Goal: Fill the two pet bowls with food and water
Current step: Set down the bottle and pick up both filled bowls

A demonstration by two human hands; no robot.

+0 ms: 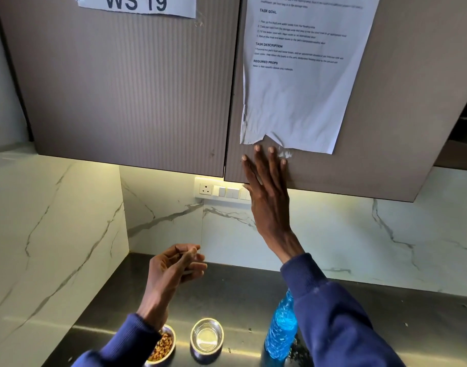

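Two small steel bowls stand on the dark counter at the bottom of the head view. The left bowl (pixel 164 347) holds brown kibble and is partly hidden by my left sleeve. The right bowl (pixel 207 335) holds clear water. A blue plastic bottle (pixel 281 329) stands upright to the right of the bowls, partly behind my right sleeve. My right hand (pixel 268 192) lies flat, fingers spread, against the lower edge of the right wall-cabinet door (pixel 372 160). My left hand (pixel 174 268) hovers above the counter, fingers loosely curled, holding nothing.
Two closed ribbed grey cabinet doors fill the top, with a paper task sheet (pixel 301 75) taped on the right door and a "WS 19" sign (pixel 137 4) on the left. A socket and switch plate (pixel 219 191) sits on the marble backsplash. A marble side wall stands at left.
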